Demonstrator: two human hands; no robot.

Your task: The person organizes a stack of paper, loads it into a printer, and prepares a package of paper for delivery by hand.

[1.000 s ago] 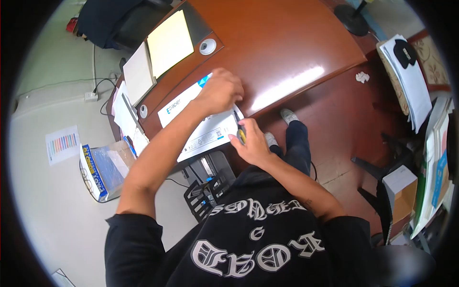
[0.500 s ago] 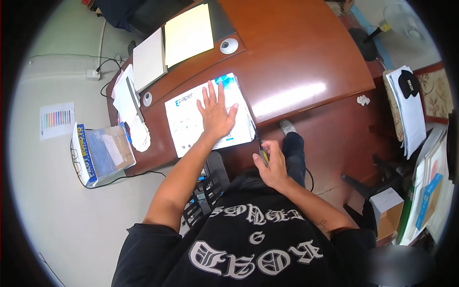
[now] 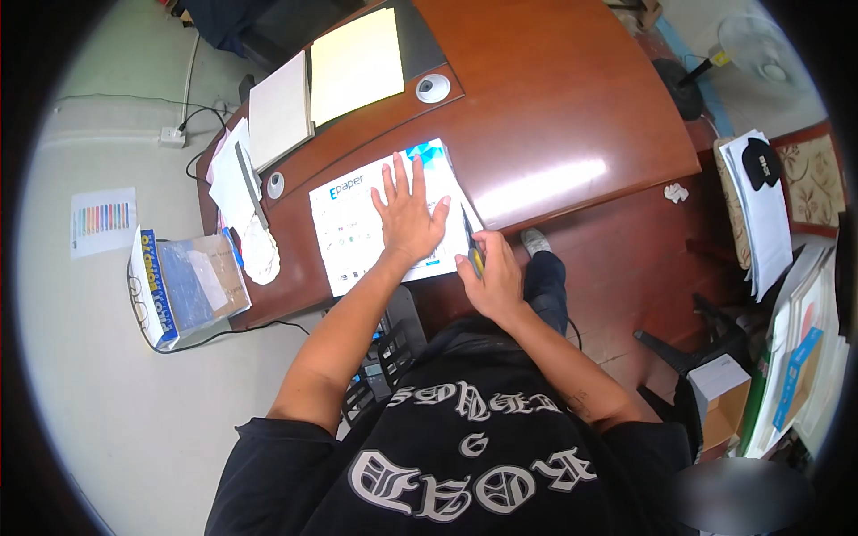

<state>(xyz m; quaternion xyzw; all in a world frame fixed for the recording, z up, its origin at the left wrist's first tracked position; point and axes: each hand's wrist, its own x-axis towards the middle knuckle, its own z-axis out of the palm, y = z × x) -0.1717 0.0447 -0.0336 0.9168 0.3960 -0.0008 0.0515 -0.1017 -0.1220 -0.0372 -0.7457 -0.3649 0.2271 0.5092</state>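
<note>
A white paper ream (image 3: pixel 344 237) with "Epaper" printed on it lies at the desk's near edge. My left hand (image 3: pixel 411 219) is spread flat on top of it, fingers apart and pointing away from me. My right hand (image 3: pixel 496 279) is closed around the grey-and-yellow handle of what look like scissors (image 3: pixel 476 259). Their dark, narrow blades point away from me, along the ream's right side. Part of the handle is hidden by my fingers.
Yellow paper (image 3: pixel 357 67) and a white stack (image 3: pixel 281 112) lie farther back on the brown desk (image 3: pixel 554 107). An open box (image 3: pixel 192 286) stands at left. Papers with a black cap (image 3: pixel 761 163) rest on a chair at right. Crumpled paper (image 3: pixel 677 193) lies on the floor.
My right hand has moved left and slightly away from me with the scissors, bringing them closer along the ream's right side. My left hand stays flat on the ream.
</note>
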